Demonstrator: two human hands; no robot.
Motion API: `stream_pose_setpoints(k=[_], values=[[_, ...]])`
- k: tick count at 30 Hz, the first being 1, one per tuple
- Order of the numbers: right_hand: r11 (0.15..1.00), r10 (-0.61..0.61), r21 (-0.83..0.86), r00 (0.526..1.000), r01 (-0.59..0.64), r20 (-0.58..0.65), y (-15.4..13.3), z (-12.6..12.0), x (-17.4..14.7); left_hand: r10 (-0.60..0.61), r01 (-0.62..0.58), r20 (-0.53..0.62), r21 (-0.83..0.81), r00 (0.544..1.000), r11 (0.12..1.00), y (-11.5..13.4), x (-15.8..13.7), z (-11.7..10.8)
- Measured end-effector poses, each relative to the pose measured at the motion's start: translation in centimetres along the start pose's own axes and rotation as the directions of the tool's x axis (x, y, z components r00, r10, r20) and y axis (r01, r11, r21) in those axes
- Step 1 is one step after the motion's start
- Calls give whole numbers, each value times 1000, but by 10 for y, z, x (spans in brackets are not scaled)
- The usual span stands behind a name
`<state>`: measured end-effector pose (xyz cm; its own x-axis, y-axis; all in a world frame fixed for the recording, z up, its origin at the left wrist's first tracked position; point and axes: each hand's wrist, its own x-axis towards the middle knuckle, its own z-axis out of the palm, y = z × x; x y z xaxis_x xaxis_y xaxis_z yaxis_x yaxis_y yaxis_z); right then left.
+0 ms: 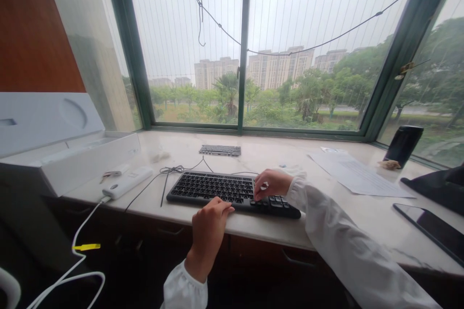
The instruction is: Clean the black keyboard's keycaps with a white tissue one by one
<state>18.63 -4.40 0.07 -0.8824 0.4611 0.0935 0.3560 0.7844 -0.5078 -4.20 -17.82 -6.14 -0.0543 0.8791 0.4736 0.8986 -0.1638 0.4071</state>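
A black keyboard (213,187) lies near the front edge of the windowsill counter. Across its main block the key places look like bare sockets with pale outlines; larger flat keys remain at the right end. My left hand (210,224) grips the keyboard's front edge, fingers curled and thumb pointing right. Over the right part, my right hand (271,183) pinches downward, fingertips touching the keys; whatever is between them is hidden. Behind the keyboard, loose keycaps (220,150) are laid out in rows. The keyboard's dark cable (173,170) is bundled at its back left.
To the left are a white power strip (126,183) and an open white box (90,157). Paper sheets (357,174), a phone (429,231) and an upright dark object (404,145) occupy the right. A window (240,128) stands behind the counter.
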Motion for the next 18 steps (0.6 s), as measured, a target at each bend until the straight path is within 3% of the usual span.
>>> stream_pose_setpoints(k=[5,6,8,12,13,15,18], values=[[998,62,28,995,-64,82,15,-12,-13,21,-22,-15,-69,1000,997,-2,-1,6],[997,62,41,997,-64,39,17,-16,-15,38,-40,-18,-96,999,995,-3,-1,7],[996,82,58,983,-73,-164,21,-25,-20,77,-82,-37,-162,996,983,-6,-1,5],[965,246,50,826,-257,-507,34,-34,-25,124,-158,-143,-259,982,953,-24,4,-8],[947,287,39,786,-318,-547,39,-33,-24,129,-173,-171,-272,977,947,-30,6,-13],[910,337,-6,750,-414,-569,50,-30,-17,117,-176,-212,-289,970,941,-44,11,-19],[868,363,-125,785,-481,-503,64,-29,7,4,-91,-273,-306,962,948,-58,18,-20]])
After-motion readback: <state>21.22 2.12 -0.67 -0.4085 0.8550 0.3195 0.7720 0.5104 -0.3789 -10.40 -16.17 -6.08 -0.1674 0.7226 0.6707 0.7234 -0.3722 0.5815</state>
